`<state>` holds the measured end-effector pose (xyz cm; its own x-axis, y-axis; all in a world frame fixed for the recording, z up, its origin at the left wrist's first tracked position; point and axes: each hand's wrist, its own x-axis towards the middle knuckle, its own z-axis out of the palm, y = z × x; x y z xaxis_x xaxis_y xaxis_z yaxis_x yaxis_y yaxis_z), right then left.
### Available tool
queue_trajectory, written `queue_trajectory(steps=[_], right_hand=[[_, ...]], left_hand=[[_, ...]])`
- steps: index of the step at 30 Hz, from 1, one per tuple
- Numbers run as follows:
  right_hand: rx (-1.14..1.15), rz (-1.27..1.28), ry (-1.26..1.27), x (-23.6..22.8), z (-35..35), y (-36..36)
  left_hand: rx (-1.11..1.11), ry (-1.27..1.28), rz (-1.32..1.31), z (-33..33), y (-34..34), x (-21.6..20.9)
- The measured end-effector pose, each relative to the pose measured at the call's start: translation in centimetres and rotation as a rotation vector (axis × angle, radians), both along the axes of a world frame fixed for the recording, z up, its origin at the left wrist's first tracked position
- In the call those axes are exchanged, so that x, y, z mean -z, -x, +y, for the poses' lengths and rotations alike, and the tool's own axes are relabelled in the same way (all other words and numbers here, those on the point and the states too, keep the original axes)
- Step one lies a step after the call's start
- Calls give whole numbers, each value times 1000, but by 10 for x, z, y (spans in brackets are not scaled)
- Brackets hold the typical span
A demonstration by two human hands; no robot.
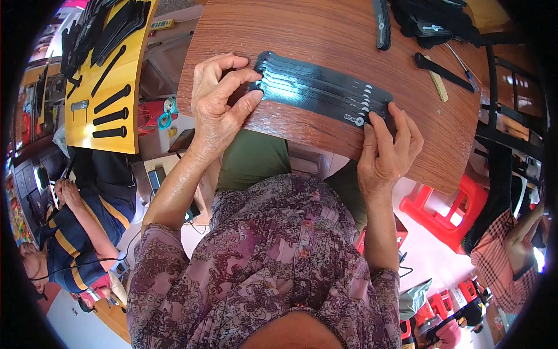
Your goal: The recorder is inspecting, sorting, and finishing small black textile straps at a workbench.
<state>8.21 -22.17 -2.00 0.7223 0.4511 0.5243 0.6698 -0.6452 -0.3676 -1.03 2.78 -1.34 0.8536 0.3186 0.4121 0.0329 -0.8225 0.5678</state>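
A row of flat black straps (325, 84) with rounded ends lies side by side, overlapping, on the brown wooden table (314, 26). White printing marks their right ends, and light glares off their glossy left part. My left hand (221, 104) has its thumb and fingers curled at the left ends, gripping them. At the opposite end, my right hand (390, 142) pinches the straps' right ends between thumb and fingers. The fingers partly cover both ends.
A heap of black straps (433, 23) sits at the table's far right, near a single strap (382, 24), a loose black strap (444, 72) and a yellowish strip (437, 81). Left stands a yellow table (81, 131) with more straps. A red stool (444, 212) is right; people sit on both sides.
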Motion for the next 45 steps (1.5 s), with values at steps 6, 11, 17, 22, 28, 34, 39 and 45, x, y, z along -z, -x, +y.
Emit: queue_trajectory(steps=[6, 11, 17, 22, 28, 34, 39, 45], right_hand=[[3, 1, 6, -1, 1, 1], [0, 3, -9, 0, 1, 1], [6, -2, -1, -1, 2, 1], [8, 8, 17, -3, 2, 1], [0, 14, 12, -2, 1, 1], [-2, 28, -1, -1, 1, 1], [-1, 24, 10, -3, 1, 1], [-3, 28, 4, -3, 2, 1]], left_hand=[[6, 11, -1, 0, 0, 0], [9, 11, 9, 0, 0, -2], [7, -20, 13, 0, -1, -4], [-2, -68, 13, -1, -3, -6], [-3, -47, 13, 0, -2, -4], [9, -25, 23, 0, -3, -5], [20, -41, 33, 1, -4, -4], [16, -44, 79, 1, -4, -8]])
